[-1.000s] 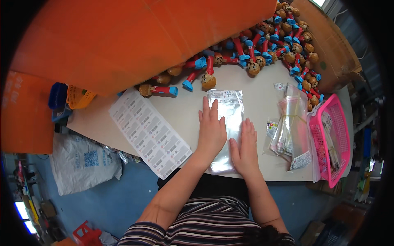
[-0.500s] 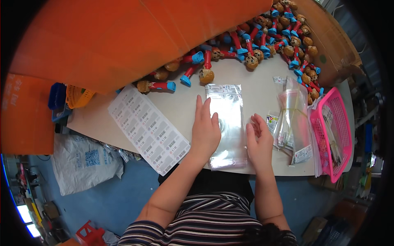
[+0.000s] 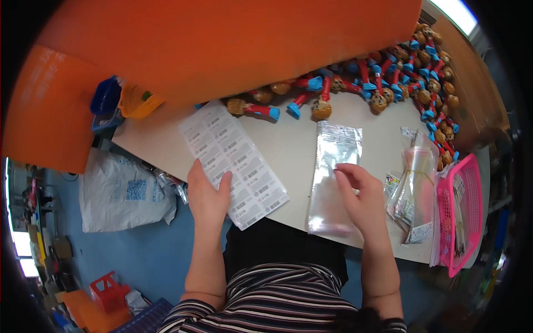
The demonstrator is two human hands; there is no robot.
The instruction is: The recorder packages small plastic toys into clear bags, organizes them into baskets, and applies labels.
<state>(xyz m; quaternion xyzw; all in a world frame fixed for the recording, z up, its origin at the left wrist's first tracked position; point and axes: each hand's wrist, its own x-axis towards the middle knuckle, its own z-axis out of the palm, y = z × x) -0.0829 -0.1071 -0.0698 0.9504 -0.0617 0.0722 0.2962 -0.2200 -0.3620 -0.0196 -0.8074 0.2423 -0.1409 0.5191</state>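
My left hand (image 3: 209,194) is at the left edge of a white sheet of printed stickers (image 3: 236,161), its thumb and forefinger apart on the sheet. The sheet lies slantwise on the table. My right hand (image 3: 362,197) is over a stack of clear, shiny plastic bags (image 3: 327,205). Its thumb and forefinger tips come together in a pinch above the bags; what lies between them, if anything, is too small to make out. The bags lie flat, with a printed strip along their far end.
Many toy figures (image 3: 322,109) with brown heads and red and blue bodies are heaped behind. An orange board (image 3: 239,50) overhangs the far left. At right are banded plastic packets (image 3: 413,183) and a pink basket (image 3: 447,233). A white plastic bag (image 3: 127,194) hangs beside the table's left.
My left hand has moved left from the plastic bags to the sticker sheet. My right hand has come in over the bags, its fingertips closing together. The whole view has shifted.
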